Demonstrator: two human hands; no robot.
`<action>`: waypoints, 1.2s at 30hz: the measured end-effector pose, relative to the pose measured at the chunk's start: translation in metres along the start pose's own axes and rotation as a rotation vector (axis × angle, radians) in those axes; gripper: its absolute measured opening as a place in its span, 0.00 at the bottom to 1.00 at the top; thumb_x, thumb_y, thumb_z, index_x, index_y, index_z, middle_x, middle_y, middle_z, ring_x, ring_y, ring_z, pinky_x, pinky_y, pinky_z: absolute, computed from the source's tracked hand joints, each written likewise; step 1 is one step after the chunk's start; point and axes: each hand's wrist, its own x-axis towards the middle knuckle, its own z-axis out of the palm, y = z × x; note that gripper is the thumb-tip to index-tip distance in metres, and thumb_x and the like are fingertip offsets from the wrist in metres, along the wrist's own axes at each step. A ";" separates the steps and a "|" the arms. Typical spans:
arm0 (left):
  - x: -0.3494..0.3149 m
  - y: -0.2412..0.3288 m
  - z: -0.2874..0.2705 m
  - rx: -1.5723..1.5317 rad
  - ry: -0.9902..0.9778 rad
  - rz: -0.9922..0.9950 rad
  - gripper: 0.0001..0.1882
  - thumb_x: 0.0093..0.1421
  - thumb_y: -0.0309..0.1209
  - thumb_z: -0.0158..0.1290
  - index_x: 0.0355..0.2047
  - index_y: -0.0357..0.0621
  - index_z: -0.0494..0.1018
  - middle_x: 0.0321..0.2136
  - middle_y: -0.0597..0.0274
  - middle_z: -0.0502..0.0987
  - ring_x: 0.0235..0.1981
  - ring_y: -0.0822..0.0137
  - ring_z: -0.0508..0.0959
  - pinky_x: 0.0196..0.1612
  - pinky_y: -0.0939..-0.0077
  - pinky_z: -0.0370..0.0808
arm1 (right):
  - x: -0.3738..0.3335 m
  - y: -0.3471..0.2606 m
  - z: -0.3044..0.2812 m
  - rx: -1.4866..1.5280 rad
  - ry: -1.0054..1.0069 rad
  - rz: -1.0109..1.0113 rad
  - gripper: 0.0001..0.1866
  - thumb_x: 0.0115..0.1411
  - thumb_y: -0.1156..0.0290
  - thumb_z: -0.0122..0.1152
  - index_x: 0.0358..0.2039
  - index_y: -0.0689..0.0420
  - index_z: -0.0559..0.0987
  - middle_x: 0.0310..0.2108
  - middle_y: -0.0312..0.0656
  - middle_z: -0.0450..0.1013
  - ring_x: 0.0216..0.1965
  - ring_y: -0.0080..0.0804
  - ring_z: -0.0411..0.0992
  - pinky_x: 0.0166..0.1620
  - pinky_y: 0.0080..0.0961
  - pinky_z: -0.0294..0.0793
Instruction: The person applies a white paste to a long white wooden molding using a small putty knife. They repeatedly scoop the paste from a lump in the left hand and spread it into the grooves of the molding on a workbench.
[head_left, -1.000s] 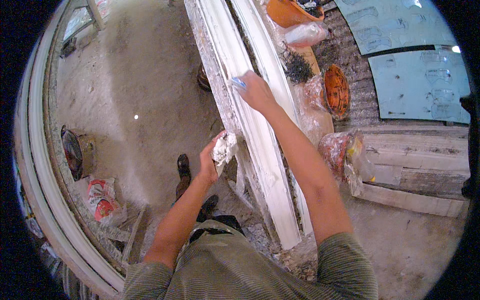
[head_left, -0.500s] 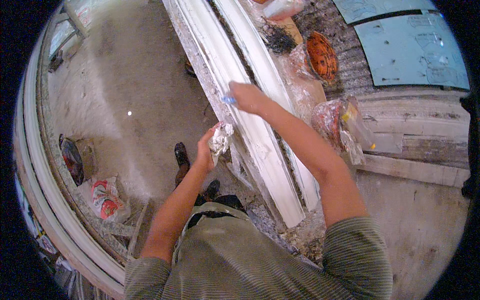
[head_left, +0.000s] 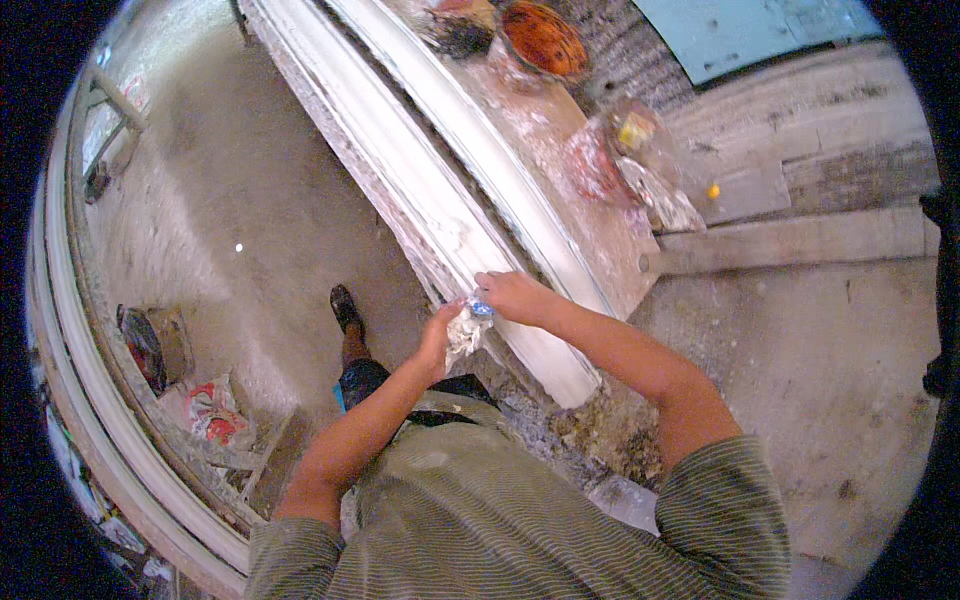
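My left hand is closed around a crumpled, white-smeared lump that looks like wet plaster or putty. My right hand pinches a small blue-and-white piece, whose kind I cannot make out, against the top of that lump. Both hands meet over the near part of a long white moulding, at its left edge. Beside it, across a dark gap, runs a second white moulding. Fingertips of both hands are partly hidden by the white stuff.
On the bench to the right stand an orange-lined bowl and a white-smeared red container with clear plastic. Dark bristly fibres lie beyond. Pale blue sheets are at far right. A printed plastic bag lies on the floor at left.
My right hand has come back toward me from farther along the moulding, bringing the blue piece to the lump in my left hand. The view has shifted, and one leg is stepped out.
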 end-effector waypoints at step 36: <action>-0.010 0.036 0.040 -0.480 -0.044 0.710 0.25 0.66 0.41 0.39 0.51 0.35 0.73 0.46 0.50 0.79 0.47 0.54 0.80 0.56 0.60 0.74 | -0.019 -0.190 -0.027 0.333 0.600 0.438 0.28 0.55 0.79 0.58 0.58 0.67 0.67 0.52 0.58 0.62 0.54 0.57 0.63 0.58 0.44 0.66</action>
